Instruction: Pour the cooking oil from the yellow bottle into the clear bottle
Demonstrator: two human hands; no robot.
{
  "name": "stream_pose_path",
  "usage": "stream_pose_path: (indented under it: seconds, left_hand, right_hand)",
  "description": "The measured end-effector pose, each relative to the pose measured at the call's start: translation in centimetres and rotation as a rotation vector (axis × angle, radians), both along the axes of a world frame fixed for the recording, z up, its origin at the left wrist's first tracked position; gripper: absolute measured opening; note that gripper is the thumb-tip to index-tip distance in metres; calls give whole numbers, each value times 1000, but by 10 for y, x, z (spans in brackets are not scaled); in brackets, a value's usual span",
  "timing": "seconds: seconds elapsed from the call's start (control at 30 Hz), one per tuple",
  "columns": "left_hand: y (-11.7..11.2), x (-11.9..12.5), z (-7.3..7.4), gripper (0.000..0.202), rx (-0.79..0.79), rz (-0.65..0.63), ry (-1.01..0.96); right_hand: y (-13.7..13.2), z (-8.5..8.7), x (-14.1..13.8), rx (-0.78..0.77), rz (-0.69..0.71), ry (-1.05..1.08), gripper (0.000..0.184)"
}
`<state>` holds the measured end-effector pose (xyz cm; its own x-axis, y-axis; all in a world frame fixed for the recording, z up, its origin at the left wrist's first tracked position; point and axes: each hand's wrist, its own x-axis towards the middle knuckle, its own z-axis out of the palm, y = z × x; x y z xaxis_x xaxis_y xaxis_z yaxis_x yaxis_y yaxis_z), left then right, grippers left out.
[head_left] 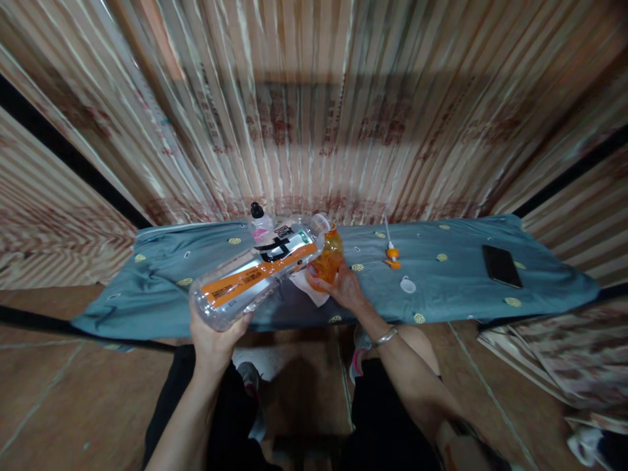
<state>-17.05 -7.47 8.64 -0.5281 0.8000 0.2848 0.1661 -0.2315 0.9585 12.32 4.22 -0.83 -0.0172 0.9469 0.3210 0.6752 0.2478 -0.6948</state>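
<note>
My left hand (216, 337) is wrapped round the base of a large clear bottle (260, 271) with an orange, silver and black label. The bottle is tilted, its neck up to the right at the mouth of an orange bottle (328, 258). Closed round that smaller, see-through orange bottle is my right hand (348, 288), with a bracelet on the wrist. Under the orange bottle lies a white tissue or cloth (313, 291). To the right, an orange pump head (392, 257) with a thin pale tube rests on the covered table. Any liquid flow between the bottles cannot be made out.
A small clear bottle with a black cap (260, 222) stands at the back. A dark phone (501, 265) and a round white piece (407, 284) lie on the blue-green tablecloth (456, 288). Striped curtains (314, 118) hang behind and at both sides.
</note>
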Motion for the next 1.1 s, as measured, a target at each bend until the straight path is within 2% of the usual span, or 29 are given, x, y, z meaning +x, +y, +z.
stream_pose_path:
  seconds: [0.13, 0.3, 0.4, 0.57, 0.73, 0.83, 1.1]
  left_hand:
    - [1, 0, 0, 103, -19, 33, 8]
    - [-1, 2, 6, 92, -44, 48, -11]
    - [-2, 4, 9, 92, -51, 46, -31]
    - [-2, 4, 8, 89, -51, 36, -24]
    - [-1, 3, 7, 108, -65, 37, -27]
    - [-1, 3, 8, 113, -59, 25, -31]
    - [-2, 0, 1, 98, -34, 47, -54]
  right_hand:
    - [-1, 0, -1, 14, -8, 16, 77]
    - [-1, 1, -4, 0, -21, 26, 83]
    - [-1, 2, -4, 6, -19, 34, 83]
    - [-2, 5, -5, -8, -29, 9, 83]
    - [-3, 6, -6, 19, -11, 40, 75]
    - [-4, 9, -6, 7, -6, 58, 72]
    - [-5, 14, -7, -82, -44, -4, 72]
